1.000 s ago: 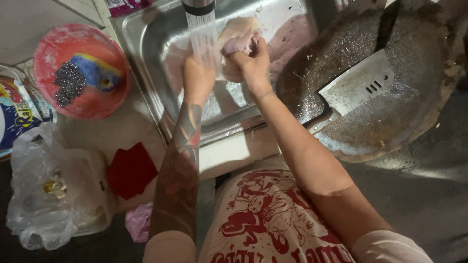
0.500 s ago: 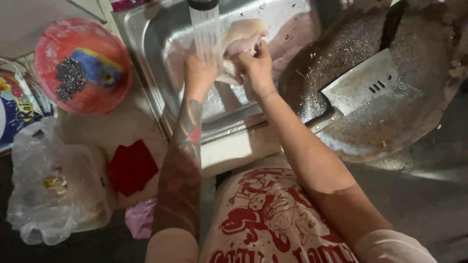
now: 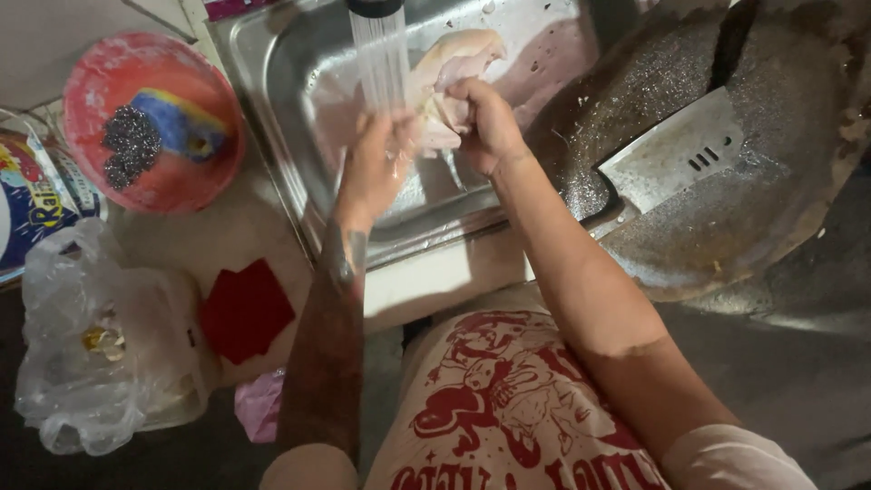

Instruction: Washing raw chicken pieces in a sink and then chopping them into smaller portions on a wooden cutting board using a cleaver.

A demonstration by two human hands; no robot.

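Note:
Over the steel sink (image 3: 272, 109) my right hand (image 3: 485, 122) grips a pale piece of raw chicken (image 3: 454, 63). My left hand (image 3: 372, 168) is just left of it under the stream of water (image 3: 381, 54) from the tap (image 3: 374, 7), fingers on the lower edge of the meat. Both forearms reach out from my printed shirt at the bottom of the head view.
A round dark chopping block (image 3: 726, 181) with a cleaver (image 3: 671, 150) on it lies right of the sink. A red bowl (image 3: 150, 118) holding a steel scourer and a sponge sits to the left. Below it are a clear plastic bag (image 3: 91, 354), a red cloth (image 3: 245, 308) and a printed packet (image 3: 27, 209).
Both hands have stayed under the tap, shifting slightly as they work the chicken; the camera has drifted a little. The cleaver and the bowl have not moved.

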